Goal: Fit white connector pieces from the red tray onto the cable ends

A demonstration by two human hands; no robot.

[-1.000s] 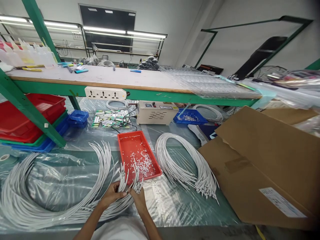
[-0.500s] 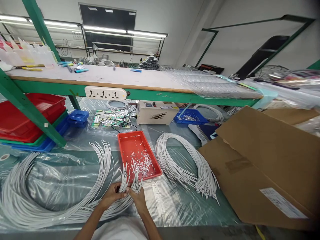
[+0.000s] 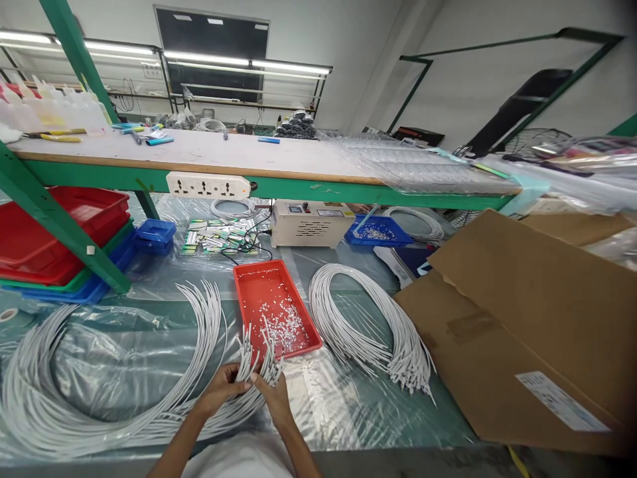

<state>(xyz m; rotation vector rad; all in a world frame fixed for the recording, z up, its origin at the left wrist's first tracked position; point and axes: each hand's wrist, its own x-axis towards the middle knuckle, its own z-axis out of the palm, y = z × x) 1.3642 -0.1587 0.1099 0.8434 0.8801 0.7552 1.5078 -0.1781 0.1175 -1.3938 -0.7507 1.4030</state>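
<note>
1. A person's left hand [image 3: 222,388] is closed around a bundle of white cables [image 3: 99,415], gripping it just below the loose ends.
2. The right hand [image 3: 277,398] meets the left at those ends. Its fingertips [image 3: 255,378] seem to pinch them, though the hands are too small in this view to show which cable they hold.
3. The cable ends fan upward from both hands, at the near edge of the bench. The rest of the bundle sweeps left in a wide loop over a clear plastic sheet [image 3: 343,411].
4. Just beyond the hands lies a red tray [image 3: 259,289] scattered with tiny white pieces. The fanned ends overlap its near edge.
5. Right of the tray lies a second coil of white cables [image 3: 348,332], apart from the hands.
6. A large flattened cardboard box [image 3: 522,312] fills the right side.
7. Stacked red and blue bins [image 3: 64,226] sit far left, under a green-framed shelf [image 3: 279,188].
</note>
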